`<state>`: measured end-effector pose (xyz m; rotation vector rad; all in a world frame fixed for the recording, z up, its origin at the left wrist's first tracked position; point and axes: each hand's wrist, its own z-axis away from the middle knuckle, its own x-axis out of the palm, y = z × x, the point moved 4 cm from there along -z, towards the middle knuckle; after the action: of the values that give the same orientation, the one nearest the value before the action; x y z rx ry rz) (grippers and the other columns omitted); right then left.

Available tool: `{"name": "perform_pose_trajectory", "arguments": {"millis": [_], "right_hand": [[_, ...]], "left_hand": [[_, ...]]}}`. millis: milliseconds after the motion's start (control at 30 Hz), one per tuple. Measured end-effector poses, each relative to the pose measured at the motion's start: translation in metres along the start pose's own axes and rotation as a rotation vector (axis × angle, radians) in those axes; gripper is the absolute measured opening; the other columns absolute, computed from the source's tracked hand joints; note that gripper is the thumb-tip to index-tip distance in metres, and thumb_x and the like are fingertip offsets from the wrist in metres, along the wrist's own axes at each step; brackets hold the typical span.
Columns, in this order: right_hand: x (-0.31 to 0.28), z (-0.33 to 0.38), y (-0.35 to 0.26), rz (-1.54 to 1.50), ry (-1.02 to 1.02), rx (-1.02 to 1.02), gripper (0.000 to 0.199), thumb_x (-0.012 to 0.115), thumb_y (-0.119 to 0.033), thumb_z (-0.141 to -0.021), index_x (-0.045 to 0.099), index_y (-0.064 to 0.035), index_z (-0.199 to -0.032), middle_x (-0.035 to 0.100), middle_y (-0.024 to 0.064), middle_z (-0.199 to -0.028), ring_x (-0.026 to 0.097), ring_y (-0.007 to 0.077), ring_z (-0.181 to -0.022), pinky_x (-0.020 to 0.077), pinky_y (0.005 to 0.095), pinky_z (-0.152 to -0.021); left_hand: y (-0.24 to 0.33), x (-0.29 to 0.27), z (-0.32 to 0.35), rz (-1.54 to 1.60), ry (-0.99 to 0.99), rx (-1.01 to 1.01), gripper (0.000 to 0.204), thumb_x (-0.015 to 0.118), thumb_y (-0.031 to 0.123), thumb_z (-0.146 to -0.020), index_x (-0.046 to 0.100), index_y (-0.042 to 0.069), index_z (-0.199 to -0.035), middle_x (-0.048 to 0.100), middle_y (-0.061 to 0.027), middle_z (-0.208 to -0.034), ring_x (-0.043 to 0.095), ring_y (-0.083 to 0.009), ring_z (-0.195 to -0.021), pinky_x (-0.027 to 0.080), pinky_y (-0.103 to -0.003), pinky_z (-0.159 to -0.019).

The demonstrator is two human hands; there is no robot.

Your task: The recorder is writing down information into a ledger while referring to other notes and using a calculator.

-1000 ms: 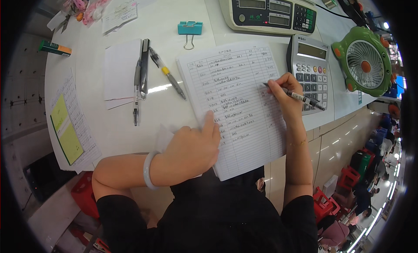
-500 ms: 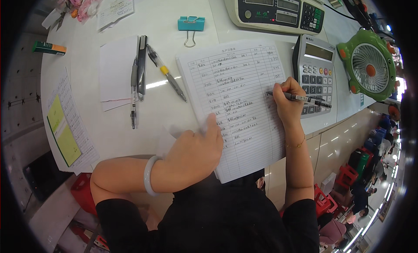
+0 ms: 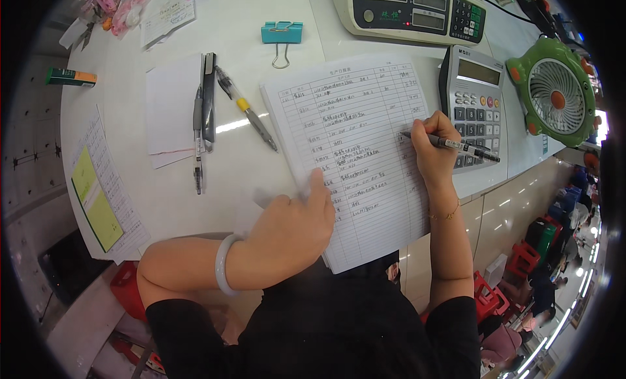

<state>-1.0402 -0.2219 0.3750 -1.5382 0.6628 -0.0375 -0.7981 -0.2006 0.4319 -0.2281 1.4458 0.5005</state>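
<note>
A thick stack of lined forms (image 3: 372,239) lies slightly tilted before me, its upper rows filled with handwriting. My right hand (image 3: 434,151) grips a dark gel pen (image 3: 466,147), its tip at the right-hand columns about halfway down the sheet. Resting on the left margin, my left hand (image 3: 292,230) holds nothing; its index finger is stretched out along a row, and the other fingers are partly hidden. A calculator (image 3: 479,72) stands just beyond the right hand.
Left of the forms lie a capped-looking grey pen with a yellow band (image 3: 246,108), another pen (image 3: 197,141), a black strip (image 3: 208,99) and white paper (image 3: 171,112). A teal binder clip (image 3: 282,32), a scale (image 3: 404,17) and a green fan (image 3: 554,92) stand farther off.
My right hand and the pen have shifted very slightly; the pen tip stays near the same row. My left hand keeps its place. The whole view has moved a little.
</note>
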Motion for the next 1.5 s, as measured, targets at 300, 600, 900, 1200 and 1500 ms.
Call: {"name": "perform_pose_trajectory", "arguments": {"millis": [300,600,900,1200,1500], "right_hand": [[-0.001,0.000,-0.003,-0.024,0.040,-0.037,0.029,0.060,0.000,-0.077,0.037,-0.0042,-0.059,0.038,-0.0033,-0.052,0.030,0.0021,-0.050,0.0254,0.0212,-0.045],[-0.002,0.001,0.002,-0.021,0.034,0.008,0.029,0.061,-0.001,-0.077,0.038,-0.0038,-0.059,0.040,-0.0033,-0.051,0.032,0.0026,-0.051,0.0272,0.0209,-0.046],[0.000,0.001,0.000,-0.018,0.023,0.021,0.029,0.062,-0.002,-0.077,0.039,-0.0037,-0.059,0.040,-0.0028,-0.052,0.033,0.0023,-0.051,0.0278,0.0213,-0.046],[-0.007,0.000,0.006,-0.086,0.018,0.036,0.030,0.059,-0.001,-0.079,0.037,-0.0059,-0.060,0.042,-0.0031,-0.053,0.037,0.0019,-0.051,0.0297,0.0192,-0.047],[-0.009,0.000,-0.001,-0.312,0.098,0.073,0.025,0.060,-0.004,-0.084,0.043,-0.0065,-0.066,0.049,-0.0013,-0.058,0.047,0.0037,-0.051,0.0372,0.0180,-0.048]], "left_hand": [[0.000,-0.005,-0.001,0.055,0.017,-0.018,0.045,0.070,0.028,-0.070,0.062,-0.006,-0.099,0.055,-0.0302,-0.113,0.048,-0.0153,-0.041,0.041,-0.027,-0.044],[-0.002,-0.008,-0.002,0.125,0.022,-0.012,0.046,0.071,0.030,-0.068,0.062,-0.006,-0.096,0.055,-0.0306,-0.113,0.048,-0.0161,-0.040,0.041,-0.027,-0.044],[-0.002,-0.009,-0.002,0.118,0.005,-0.020,0.047,0.071,0.030,-0.068,0.062,-0.006,-0.097,0.055,-0.0309,-0.112,0.048,-0.0158,-0.040,0.041,-0.026,-0.044],[-0.013,-0.046,-0.001,0.471,0.226,0.215,0.017,0.062,0.016,-0.063,0.053,0.004,-0.073,0.062,-0.0109,-0.093,0.043,-0.0148,-0.047,0.033,-0.030,-0.047],[-0.007,-0.008,-0.014,0.042,0.758,0.544,0.008,0.057,0.014,-0.074,0.058,0.011,-0.082,0.055,0.0014,-0.089,0.048,-0.0129,-0.078,0.034,-0.028,-0.065]]}}
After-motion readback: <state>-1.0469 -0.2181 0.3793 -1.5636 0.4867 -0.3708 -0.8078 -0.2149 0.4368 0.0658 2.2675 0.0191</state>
